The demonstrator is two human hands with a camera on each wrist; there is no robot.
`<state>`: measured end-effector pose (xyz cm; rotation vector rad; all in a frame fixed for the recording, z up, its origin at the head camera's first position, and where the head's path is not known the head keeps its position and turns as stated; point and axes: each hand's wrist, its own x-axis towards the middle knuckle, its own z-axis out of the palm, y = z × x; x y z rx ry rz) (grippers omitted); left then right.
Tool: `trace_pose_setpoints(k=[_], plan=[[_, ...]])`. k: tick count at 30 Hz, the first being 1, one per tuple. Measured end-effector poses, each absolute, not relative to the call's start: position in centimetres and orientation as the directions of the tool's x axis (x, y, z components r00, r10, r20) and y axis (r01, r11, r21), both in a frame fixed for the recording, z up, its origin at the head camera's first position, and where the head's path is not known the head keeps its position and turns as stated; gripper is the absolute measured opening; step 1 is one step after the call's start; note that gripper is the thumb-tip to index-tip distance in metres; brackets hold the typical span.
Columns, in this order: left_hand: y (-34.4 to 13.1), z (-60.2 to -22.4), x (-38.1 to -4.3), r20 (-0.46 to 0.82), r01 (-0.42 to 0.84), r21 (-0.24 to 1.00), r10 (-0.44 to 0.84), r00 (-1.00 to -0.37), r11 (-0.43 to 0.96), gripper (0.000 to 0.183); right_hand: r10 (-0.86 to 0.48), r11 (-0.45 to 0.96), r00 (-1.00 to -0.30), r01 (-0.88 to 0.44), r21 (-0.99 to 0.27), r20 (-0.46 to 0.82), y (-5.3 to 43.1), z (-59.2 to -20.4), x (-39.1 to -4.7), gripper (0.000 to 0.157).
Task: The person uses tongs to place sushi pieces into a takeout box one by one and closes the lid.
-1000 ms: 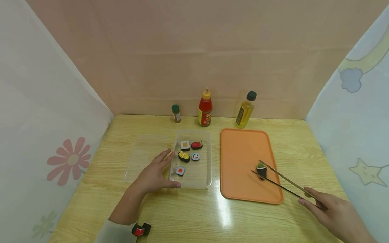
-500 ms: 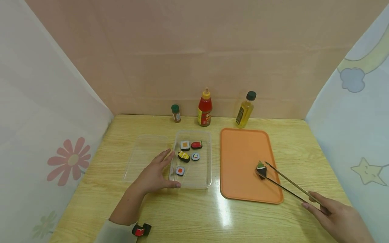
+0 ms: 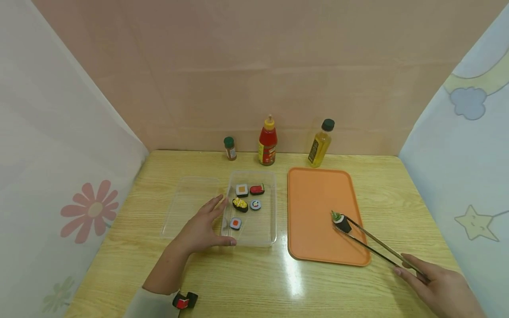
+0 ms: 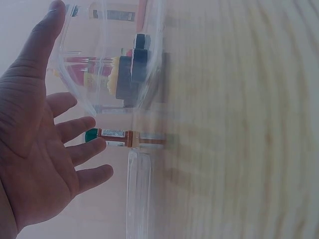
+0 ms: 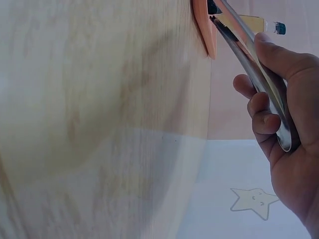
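Observation:
My right hand [image 3: 441,282] grips metal tongs [image 3: 383,245], with thumb and fingers around the handles, as the right wrist view also shows. The tong tips lie on either side of a dark sushi piece with a green top [image 3: 343,223], over the orange tray [image 3: 314,247]. Whether it rests on the tray is hard to tell. My left hand [image 3: 200,232] is spread at the left side of a clear plastic box [image 3: 264,234], thumb near its front corner. In the left wrist view the fingers [image 4: 89,179] look straight and hold nothing. Several sushi pieces, one topped yellow [image 3: 240,204], sit in the box.
A clear lid [image 3: 175,205] lies left of the box. Along the back stand a green-capped spice jar [image 3: 230,149], a red sauce bottle [image 3: 268,143] and an oil bottle [image 3: 320,145]. Cloth walls enclose the table on the left, back and right.
The tongs have shifted and their tips have come closer together around the sushi piece, which has turned with its green top toward the left. My left hand has stayed still.

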<state>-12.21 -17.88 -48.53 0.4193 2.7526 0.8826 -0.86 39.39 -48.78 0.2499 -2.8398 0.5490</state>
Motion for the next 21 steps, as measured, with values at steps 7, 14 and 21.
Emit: trace_pose_setpoints(k=[7, 14, 21], plan=[[-17.87, -48.56, -12.26, -0.124, 0.203, 0.589, 0.336, -0.934, 0.782, 0.13, -0.178, 0.911, -0.935, -0.275, -0.309, 0.307, 39.82, -48.78, -1.16, 0.038], [-17.93, -48.55, -12.26, -0.125, 0.202, 0.585, 0.334, -0.934, 0.786, 0.13, -0.225, 0.902, -0.911, -0.329, -0.281, 0.344, 40.03, -48.72, -1.51, 0.039], [-17.91, -48.58, -12.31, -0.125, 0.205, 0.58, 0.335, -0.934, 0.788, 0.13, -0.252, 0.882, -0.895, -0.369, -0.293, 0.368, 39.9, -48.41, -1.74, 0.038]])
